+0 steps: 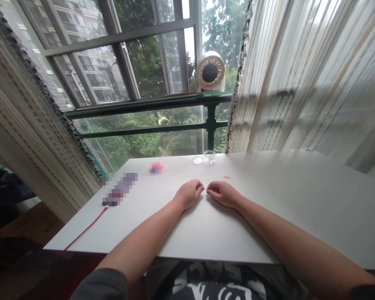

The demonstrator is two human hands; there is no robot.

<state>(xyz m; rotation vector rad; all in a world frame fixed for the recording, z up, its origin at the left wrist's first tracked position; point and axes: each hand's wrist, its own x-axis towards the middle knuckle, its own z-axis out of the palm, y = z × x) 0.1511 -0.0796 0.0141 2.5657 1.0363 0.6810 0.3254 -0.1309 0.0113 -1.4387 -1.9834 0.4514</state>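
My left hand (pixel 190 194) rests on the white table (pixel 206 233), its thumb and fingers pinched together. Facing it across a narrow gap, my right hand (pixel 224 194) is curled with the fingertips drawn together. Whatever either pinch holds, if anything, is too small to make out. Just beyond the right hand lies a small pink piece or cluster (pixel 226 177). A loose heap of tiny pink, orange and blue bits (pixel 157 168) sits farther off to the left. Behind the hands stand a clear round container (pixel 209 157) and, beside it, a clear round lid or shallow dish (pixel 198 160).
A blurred-out, phone-like device (pixel 120 189) lies at the table's left side, with a red cable (pixel 86 230) running over the front edge. A white round fan (pixel 210 73) stands by the window above the green railing (pixel 150 106). Curtains (pixel 287 83) hang on both sides.
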